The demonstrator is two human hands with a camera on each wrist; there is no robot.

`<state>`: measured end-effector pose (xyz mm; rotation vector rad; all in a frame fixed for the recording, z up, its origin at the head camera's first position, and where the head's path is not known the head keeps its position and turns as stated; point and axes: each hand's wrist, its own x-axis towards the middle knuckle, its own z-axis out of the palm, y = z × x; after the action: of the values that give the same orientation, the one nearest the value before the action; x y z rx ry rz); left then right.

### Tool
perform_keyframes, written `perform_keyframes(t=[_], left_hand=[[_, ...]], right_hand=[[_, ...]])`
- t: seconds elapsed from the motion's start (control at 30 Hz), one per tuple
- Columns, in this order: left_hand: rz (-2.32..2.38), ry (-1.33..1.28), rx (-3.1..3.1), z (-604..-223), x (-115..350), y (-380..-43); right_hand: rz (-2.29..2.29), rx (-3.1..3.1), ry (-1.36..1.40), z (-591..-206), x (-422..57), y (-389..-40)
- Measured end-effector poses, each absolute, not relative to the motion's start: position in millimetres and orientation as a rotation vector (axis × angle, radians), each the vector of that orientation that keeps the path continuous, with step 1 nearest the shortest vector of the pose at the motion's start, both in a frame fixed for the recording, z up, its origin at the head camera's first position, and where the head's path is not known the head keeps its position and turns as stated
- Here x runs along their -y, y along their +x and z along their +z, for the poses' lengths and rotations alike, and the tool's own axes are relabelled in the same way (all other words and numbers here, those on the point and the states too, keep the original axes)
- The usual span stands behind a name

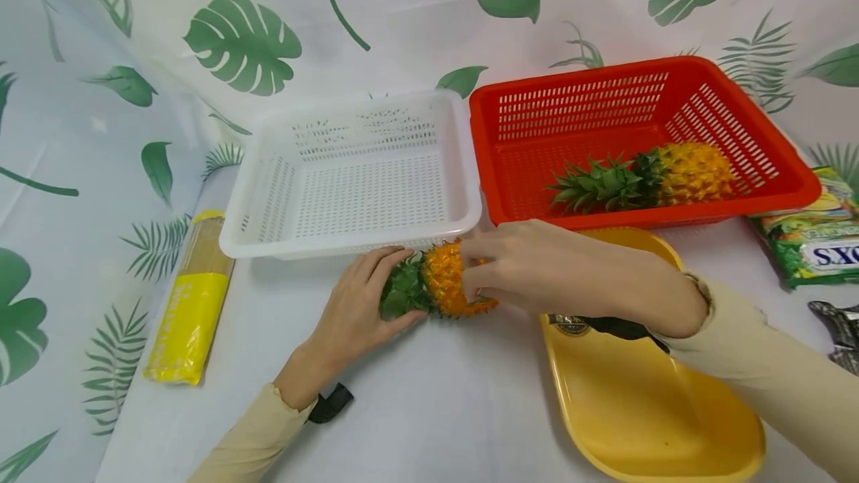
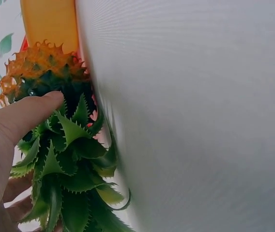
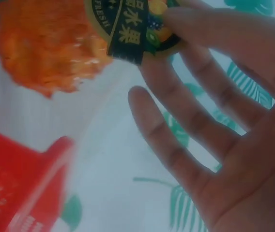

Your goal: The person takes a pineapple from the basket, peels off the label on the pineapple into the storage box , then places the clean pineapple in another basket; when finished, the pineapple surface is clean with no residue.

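Note:
A small orange pineapple (image 1: 443, 278) lies on the white table, its green crown toward the left. My left hand (image 1: 362, 304) holds it by the crown; in the left wrist view the thumb (image 2: 36, 108) presses where the leaves meet the fruit, and the fingers are partly hidden behind the leaves. At the fruit's right end is my right hand (image 1: 530, 263). Its thumb and forefinger pinch a round black and gold label (image 3: 132, 29) with printed fruit and the word FRESH, close beside the blurred pineapple (image 3: 45, 48) in the right wrist view.
A white basket (image 1: 349, 244) stands behind the pineapple. The red basket (image 1: 651, 215) at its right holds another pineapple (image 1: 694, 174). A yellow tray (image 1: 624, 408) lies under my right forearm. Packets sit at the sides: a yellow one (image 1: 191, 319) left, a green one (image 1: 812, 237) right.

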<state>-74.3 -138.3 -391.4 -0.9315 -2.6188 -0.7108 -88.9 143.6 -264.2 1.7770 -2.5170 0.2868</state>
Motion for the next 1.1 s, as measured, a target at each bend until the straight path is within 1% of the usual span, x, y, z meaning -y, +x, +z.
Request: perform_keyframes(t=[0.23, 0.47, 0.6, 0.8, 1.1], left_hand=[[-0.729, -0.932, 2.612, -391.7, 137.3, -74.6], [-0.728, -0.937, 2.592, -392.1, 135.8, -75.5], [-0.725, -0.937, 2.582, -394.9, 135.5, -73.5], [-0.736, -0.931, 2.592, -398.2, 136.6, -69.2], [-0.733, -0.952, 2.598, -395.6, 136.6, -73.2]], right_hand=[[0.558, 2.652, 1.688, -275.3, -186.6, -85.1], [0.586, 2.865, 1.505, -286.8, -235.9, -83.8], [0.651, 2.973, 1.474, -299.0, -258.2, -81.1], [0.830, 3.177, 1.542, -316.3, -269.6, -73.4], [0.847, 3.370, 1.428, -329.4, -273.8, -68.0]])
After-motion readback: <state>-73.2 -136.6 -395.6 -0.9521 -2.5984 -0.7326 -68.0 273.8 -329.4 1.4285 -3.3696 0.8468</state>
